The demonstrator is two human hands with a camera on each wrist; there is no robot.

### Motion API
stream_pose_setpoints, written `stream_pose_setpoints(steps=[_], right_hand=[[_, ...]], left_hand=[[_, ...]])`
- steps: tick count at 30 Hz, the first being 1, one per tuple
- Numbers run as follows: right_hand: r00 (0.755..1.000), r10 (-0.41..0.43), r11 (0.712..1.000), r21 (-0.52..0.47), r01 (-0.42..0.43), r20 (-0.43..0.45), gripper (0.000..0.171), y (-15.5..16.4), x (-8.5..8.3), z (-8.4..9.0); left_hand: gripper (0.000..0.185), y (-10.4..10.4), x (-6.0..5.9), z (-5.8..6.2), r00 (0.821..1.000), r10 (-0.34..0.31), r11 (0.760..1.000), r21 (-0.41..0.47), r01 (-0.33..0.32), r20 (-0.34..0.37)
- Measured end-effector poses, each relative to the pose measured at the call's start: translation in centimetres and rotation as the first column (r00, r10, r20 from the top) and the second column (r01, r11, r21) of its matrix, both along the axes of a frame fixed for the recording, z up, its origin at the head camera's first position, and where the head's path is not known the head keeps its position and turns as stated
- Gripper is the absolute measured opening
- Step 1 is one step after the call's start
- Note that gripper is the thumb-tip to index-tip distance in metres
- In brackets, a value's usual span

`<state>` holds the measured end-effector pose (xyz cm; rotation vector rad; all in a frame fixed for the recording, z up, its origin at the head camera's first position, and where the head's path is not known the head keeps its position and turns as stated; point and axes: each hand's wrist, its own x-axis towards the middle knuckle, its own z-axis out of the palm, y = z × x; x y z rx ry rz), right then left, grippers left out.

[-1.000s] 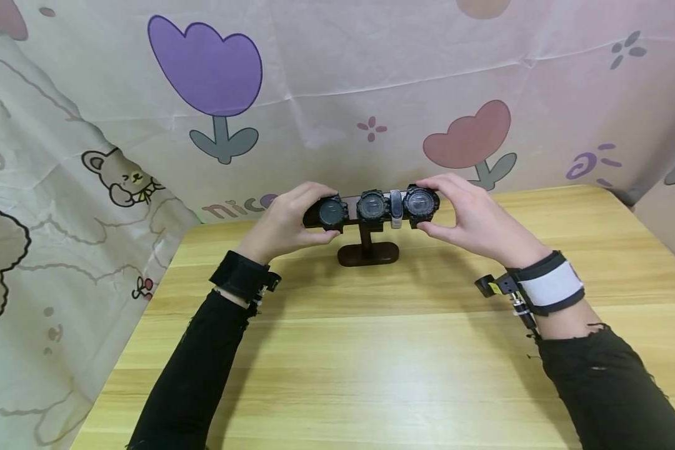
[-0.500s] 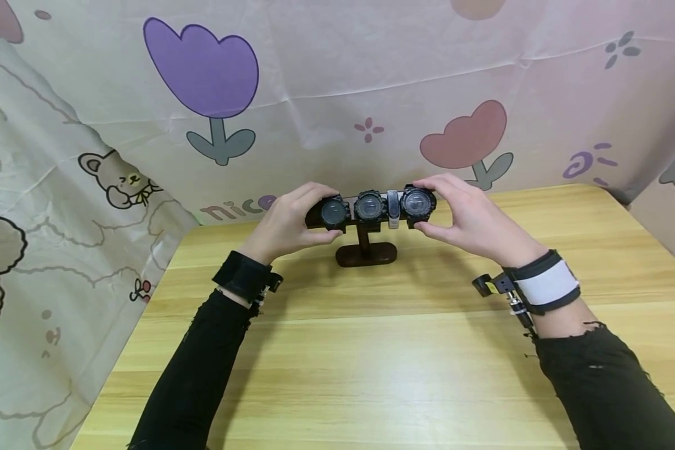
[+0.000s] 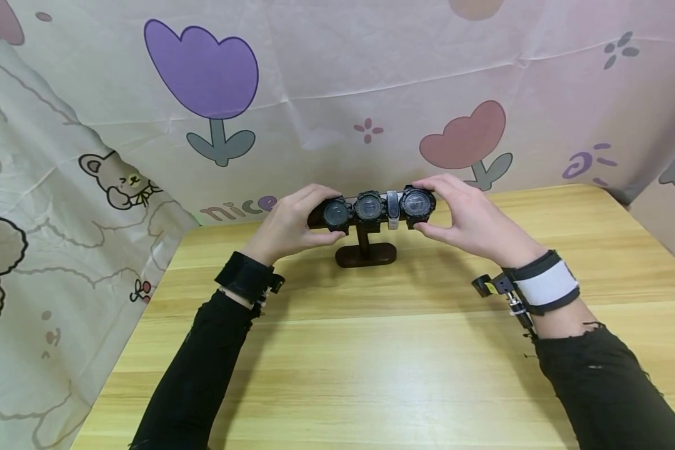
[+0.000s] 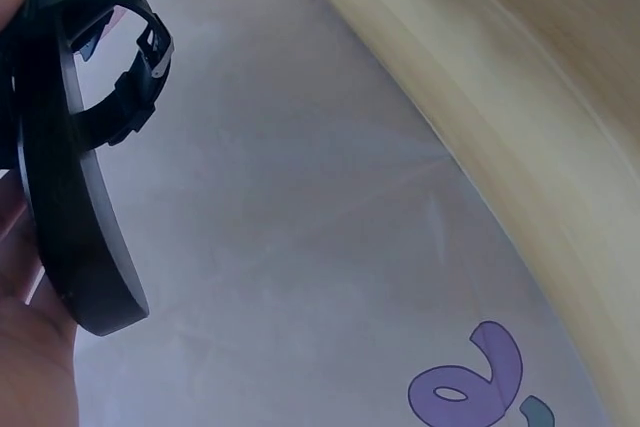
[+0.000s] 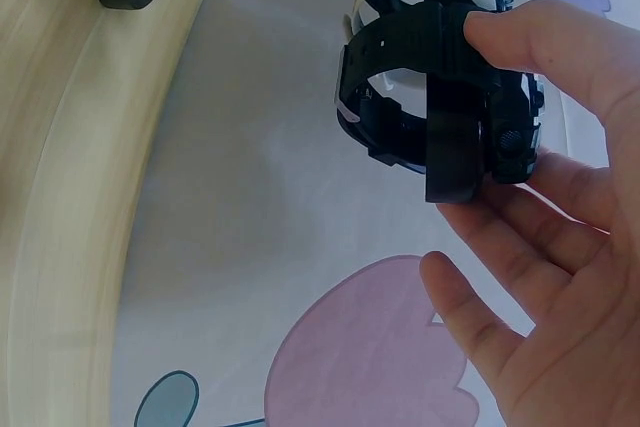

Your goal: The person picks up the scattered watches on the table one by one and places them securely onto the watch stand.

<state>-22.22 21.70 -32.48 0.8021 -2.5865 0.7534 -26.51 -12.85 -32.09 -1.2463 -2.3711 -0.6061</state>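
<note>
A dark brown T-shaped watch stand (image 3: 365, 254) carries several wristwatches along its crossbar. My left hand (image 3: 292, 219) pinches the leftmost black watch (image 3: 336, 213) between thumb and fingers. In the left wrist view that watch's buckled strap (image 4: 140, 97) loops round the bar (image 4: 85, 237), whose end sticks out past it. My right hand (image 3: 472, 215) grips the rightmost black watch (image 3: 417, 203); its thumb lies on the strap (image 5: 400, 42) in the right wrist view. Between them sit another black watch (image 3: 369, 206) and a slim watch with a pale band (image 3: 393, 205).
The stand is near the back edge of a light wooden table (image 3: 365, 350). Right behind hangs a printed cloth (image 3: 326, 81) with flowers, and another patterned cloth (image 3: 34, 250) hangs at the left.
My left hand has slid the leftmost watch a little to the right along the bar, closer to the middle black watch. The right hand keeps its hold; the whole view has shifted slightly.
</note>
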Motion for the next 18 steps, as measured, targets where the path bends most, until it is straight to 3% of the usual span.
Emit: stream_pose_setpoints(steps=[18], right_hand=[[1.0, 0.011, 1.0, -0.009, -0.011, -0.021, 0.065, 0.04, -0.03, 0.04]], left_hand=[[0.062, 0.05, -0.03, 0.27, 1.0, -0.013, 1.0, -0.006, 0.013, 0.02]])
